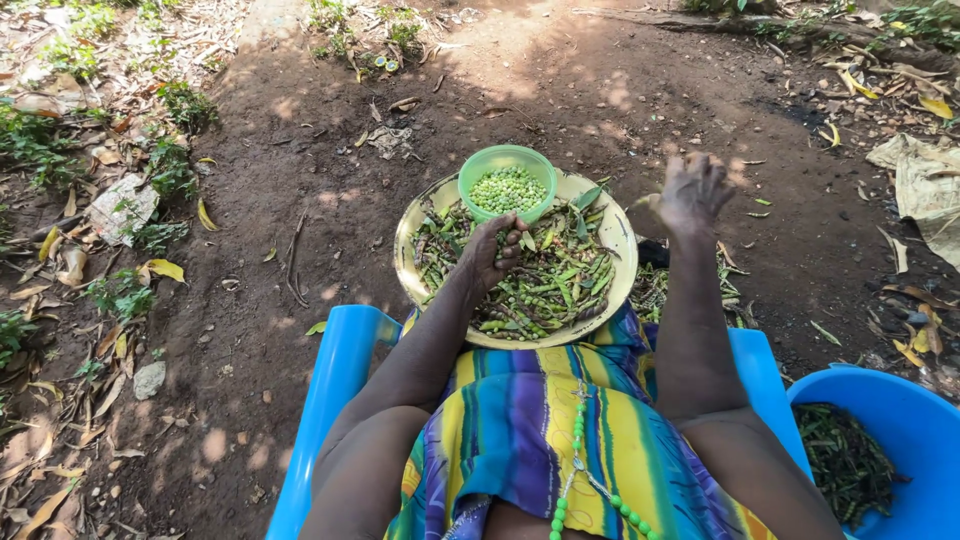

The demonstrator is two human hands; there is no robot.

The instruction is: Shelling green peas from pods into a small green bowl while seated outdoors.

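A round yellow tray [622, 240] rests on my lap, heaped with green pea pods [555, 285]. At its far edge stands a small green bowl [506, 162] filled with shelled peas. My left hand [492, 250] lies on the pods just below the bowl, fingers curled around a pod or some peas. My right hand [692, 192] is lifted past the tray's right rim, fingers spread, with a pale pod shell [645, 201] at its left edge. Below that hand, a heap of empty shells [655, 290] lies on the ground.
I sit on a blue plastic chair [335, 385] in a striped dress. A blue basin [925, 420] with more dark pods stands at the lower right. Bare dirt surrounds me, with dry leaves and weeds at the left and a crumpled sack [925, 185] at the right.
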